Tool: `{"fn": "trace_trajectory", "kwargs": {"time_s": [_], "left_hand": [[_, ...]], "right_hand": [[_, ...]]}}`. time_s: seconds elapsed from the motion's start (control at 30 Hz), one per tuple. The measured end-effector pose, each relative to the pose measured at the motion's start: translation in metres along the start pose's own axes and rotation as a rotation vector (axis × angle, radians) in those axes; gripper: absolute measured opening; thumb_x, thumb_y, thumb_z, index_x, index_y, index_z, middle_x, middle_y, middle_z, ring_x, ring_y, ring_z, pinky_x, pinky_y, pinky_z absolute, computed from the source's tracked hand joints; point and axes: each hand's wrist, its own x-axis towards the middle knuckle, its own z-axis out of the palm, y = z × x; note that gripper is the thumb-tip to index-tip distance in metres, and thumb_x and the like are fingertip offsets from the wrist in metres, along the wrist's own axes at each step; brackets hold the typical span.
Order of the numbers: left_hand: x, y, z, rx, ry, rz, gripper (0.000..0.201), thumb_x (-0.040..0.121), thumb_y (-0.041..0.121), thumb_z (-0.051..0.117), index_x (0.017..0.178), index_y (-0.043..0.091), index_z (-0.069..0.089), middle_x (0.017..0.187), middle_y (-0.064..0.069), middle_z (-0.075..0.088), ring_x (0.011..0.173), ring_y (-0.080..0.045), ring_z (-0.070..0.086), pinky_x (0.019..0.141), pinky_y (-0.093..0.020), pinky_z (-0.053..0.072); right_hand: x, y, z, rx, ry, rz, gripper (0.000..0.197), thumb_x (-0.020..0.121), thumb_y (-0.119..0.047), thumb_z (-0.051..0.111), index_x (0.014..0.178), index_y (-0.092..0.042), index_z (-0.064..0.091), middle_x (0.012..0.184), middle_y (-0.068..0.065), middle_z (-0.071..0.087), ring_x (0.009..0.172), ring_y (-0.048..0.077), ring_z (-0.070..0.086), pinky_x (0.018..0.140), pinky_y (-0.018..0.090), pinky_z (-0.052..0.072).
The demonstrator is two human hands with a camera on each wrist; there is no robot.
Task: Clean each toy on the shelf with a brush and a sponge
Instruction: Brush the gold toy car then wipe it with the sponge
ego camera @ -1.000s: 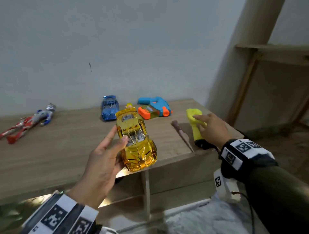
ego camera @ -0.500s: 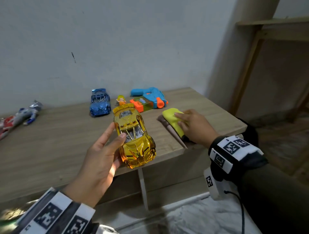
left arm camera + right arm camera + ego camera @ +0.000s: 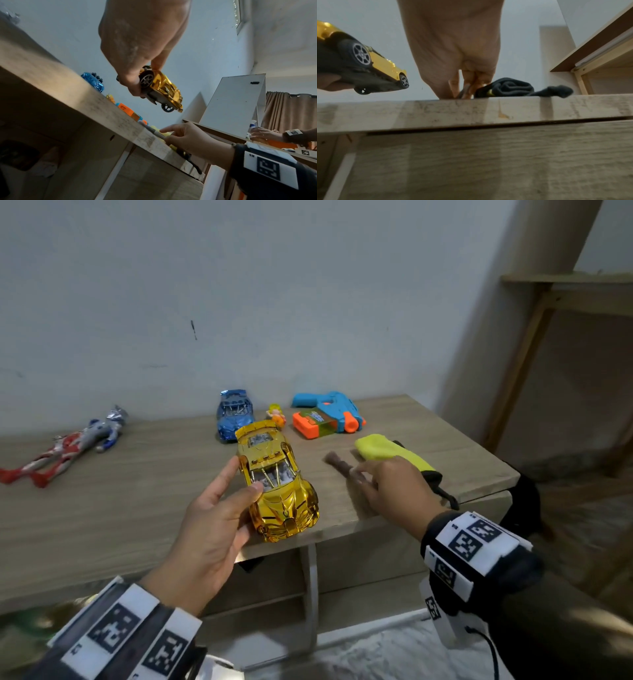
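A shiny gold toy car (image 3: 277,487) is held above the wooden shelf's (image 3: 120,508) front edge; my left hand (image 3: 244,478) grips its side with thumb and fingers. In the left wrist view the car (image 3: 163,89) hangs nose down. My right hand (image 3: 366,477) is down on the shelf with its fingers pinching the handle of a brown brush (image 3: 337,462). Just right of it lies a yellow sponge (image 3: 380,451) with a black strap end (image 3: 513,88). The brush handle under my fingers is mostly hidden.
A blue car (image 3: 234,416), a small yellow figure (image 3: 276,414) and a blue-orange toy gun (image 3: 329,416) stand at the back by the wall. A red-silver action figure (image 3: 68,446) lies far left. A wooden frame (image 3: 565,296) stands at the right. Another person's hand (image 3: 264,134) works at a neighbouring shelf.
My right hand left the yellow sponge and slid left onto the brush. The left hand kept the gold car in place.
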Motion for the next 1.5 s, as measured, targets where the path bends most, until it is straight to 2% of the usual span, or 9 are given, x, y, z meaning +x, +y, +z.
{"fn": "trace_trajectory", "kwargs": {"time_s": [0.13, 0.23, 0.47, 0.6, 0.73, 1.0, 1.1, 1.2, 1.5], "left_hand": [[-0.004, 0.022, -0.015, -0.025, 0.044, 0.027, 0.056, 0.088, 0.001, 0.052, 0.138, 0.024, 0.043, 0.108, -0.009, 0.069, 0.09, -0.022, 0.069, 0.061, -0.034, 0.06], [-0.007, 0.042, -0.028, -0.044, 0.065, 0.036, 0.053, 0.092, 0.002, 0.048, 0.139, 0.025, 0.041, 0.104, -0.006, 0.067, 0.09, -0.024, 0.066, 0.049, -0.032, 0.057], [-0.002, 0.089, -0.07, 0.047, 0.057, 0.085, 0.06, 0.09, 0.002, 0.051, 0.143, 0.024, 0.034, 0.094, 0.0, 0.069, 0.079, -0.019, 0.07, 0.056, -0.034, 0.058], [0.018, 0.112, -0.098, 0.129, 0.069, 0.104, 0.063, 0.088, 0.002, 0.054, 0.144, 0.025, 0.032, 0.126, -0.011, 0.06, 0.101, -0.026, 0.065, 0.074, -0.043, 0.058], [0.054, 0.133, -0.122, 0.216, 0.068, 0.079, 0.063, 0.089, 0.001, 0.054, 0.144, 0.022, 0.032, 0.115, -0.006, 0.064, 0.101, -0.025, 0.064, 0.079, -0.04, 0.057], [0.142, 0.148, -0.151, 0.378, 0.101, -0.05, 0.058, 0.09, -0.002, 0.051, 0.142, 0.02, 0.037, 0.126, -0.013, 0.059, 0.097, -0.025, 0.065, 0.072, -0.035, 0.059], [0.17, 0.144, -0.155, 0.492, 0.155, -0.083, 0.053, 0.091, 0.002, 0.051, 0.139, 0.023, 0.042, 0.105, -0.009, 0.068, 0.098, -0.029, 0.063, 0.089, -0.05, 0.052], [0.192, 0.135, -0.159, 0.598, 0.169, -0.101, 0.051, 0.091, 0.008, 0.053, 0.138, 0.024, 0.043, 0.107, -0.01, 0.067, 0.103, -0.038, 0.058, 0.099, -0.059, 0.04], [0.231, 0.108, -0.165, 0.738, 0.154, -0.175, 0.055, 0.089, 0.018, 0.057, 0.138, 0.038, 0.04, 0.11, -0.012, 0.068, 0.096, -0.035, 0.061, 0.079, -0.042, 0.052]], "right_hand": [[0.004, -0.027, -0.018, 0.336, 0.078, 0.104, 0.018, 0.085, -0.019, 0.057, 0.093, -0.025, 0.072, 0.067, -0.002, 0.063, 0.063, 0.009, 0.053, 0.061, 0.024, 0.033], [0.012, -0.055, -0.034, 0.703, 0.146, 0.2, 0.014, 0.082, -0.017, 0.061, 0.079, -0.024, 0.072, 0.065, -0.002, 0.066, 0.055, 0.002, 0.054, 0.054, 0.018, 0.04], [0.035, -0.126, -0.06, 1.28, 0.107, 0.226, 0.01, 0.087, -0.005, 0.057, 0.088, -0.008, 0.067, 0.062, 0.003, 0.062, 0.048, 0.004, 0.052, 0.045, 0.013, 0.037], [0.051, -0.159, -0.06, 1.454, 0.065, 0.204, 0.01, 0.089, -0.008, 0.056, 0.087, -0.009, 0.066, 0.071, 0.008, 0.062, 0.051, 0.005, 0.054, 0.046, 0.013, 0.043], [0.074, -0.183, -0.046, 1.496, 0.033, 0.199, 0.009, 0.089, -0.014, 0.057, 0.09, -0.013, 0.066, 0.075, 0.005, 0.064, 0.061, 0.009, 0.056, 0.047, 0.012, 0.042], [0.131, -0.198, -0.015, 1.482, 0.0, 0.239, 0.009, 0.087, -0.014, 0.06, 0.092, -0.009, 0.066, 0.071, 0.005, 0.064, 0.063, 0.011, 0.055, 0.047, 0.014, 0.042], [0.148, -0.193, -0.007, 1.46, -0.003, 0.24, 0.01, 0.088, -0.013, 0.059, 0.093, -0.007, 0.066, 0.073, 0.006, 0.065, 0.063, 0.011, 0.055, 0.048, 0.014, 0.044], [0.161, -0.185, 0.001, 1.453, -0.001, 0.245, 0.014, 0.088, -0.013, 0.059, 0.097, -0.005, 0.066, 0.074, 0.006, 0.065, 0.064, 0.011, 0.056, 0.05, 0.014, 0.045], [0.178, -0.169, 0.025, 1.459, -0.033, 0.271, 0.017, 0.089, -0.013, 0.057, 0.1, -0.002, 0.064, 0.076, 0.006, 0.062, 0.064, 0.011, 0.053, 0.048, 0.013, 0.044]]}}
